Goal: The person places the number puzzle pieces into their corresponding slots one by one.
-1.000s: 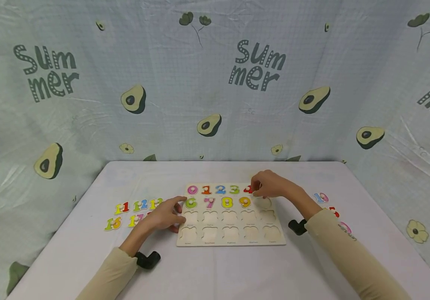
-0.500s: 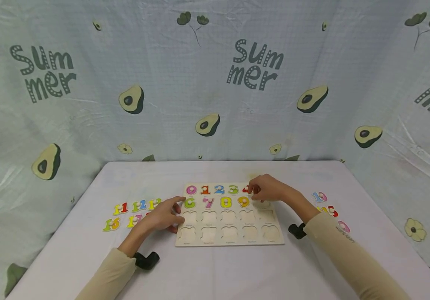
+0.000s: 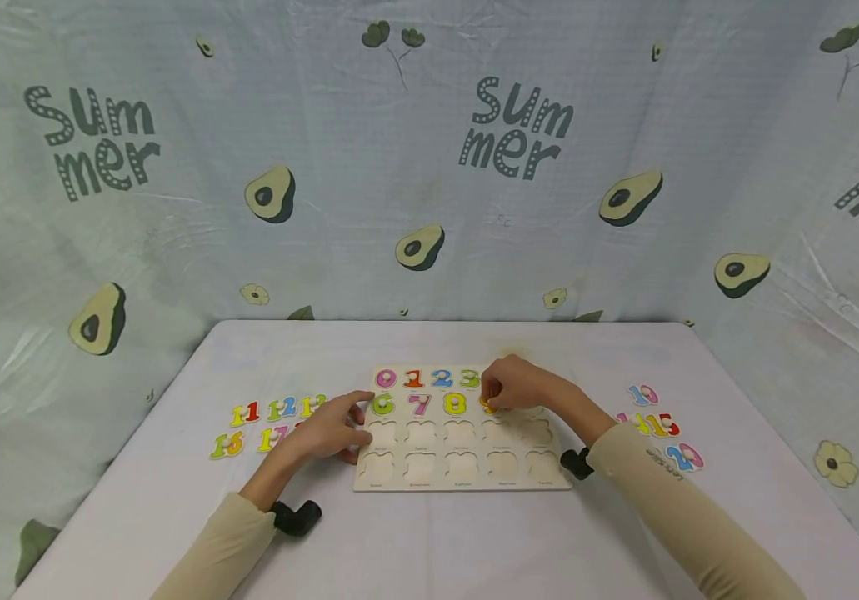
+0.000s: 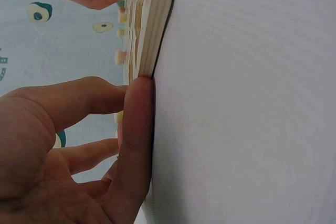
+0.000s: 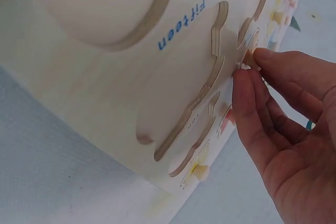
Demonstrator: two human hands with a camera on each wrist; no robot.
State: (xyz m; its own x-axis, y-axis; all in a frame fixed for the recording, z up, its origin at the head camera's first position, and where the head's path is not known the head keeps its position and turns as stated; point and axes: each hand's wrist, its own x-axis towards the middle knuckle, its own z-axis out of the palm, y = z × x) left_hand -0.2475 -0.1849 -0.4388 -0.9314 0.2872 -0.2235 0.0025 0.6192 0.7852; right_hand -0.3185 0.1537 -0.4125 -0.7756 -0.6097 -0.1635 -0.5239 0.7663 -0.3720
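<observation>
A wooden number puzzle board (image 3: 440, 490) lies on the table, with colourful knobbed numbers in its two far rows and bare recesses in the near ones. My right hand (image 3: 522, 385) bends over its right side, thumb and fingertips pinching the knob of the orange 9 (image 3: 485, 404). That piece is partly hidden by the fingers; the red 4's spot is covered too. At the board's left edge is my left hand (image 3: 330, 427). In the left wrist view its thumb (image 4: 137, 135) presses the edge while another finger reaches over the top face.
Several two-digit number pieces, such as the 16 (image 3: 227, 445), lie left of the board, partly behind the left hand. More, including the 10 (image 3: 642, 395) and 20 (image 3: 684, 457), lie right of it beside the sleeve. A printed curtain (image 3: 324, 100) hangs behind the table.
My right hand has moved left and slightly nearer, from beside the red 4 to the 9. More loose pieces show by the right sleeve. The left hand stays at the board's edge.
</observation>
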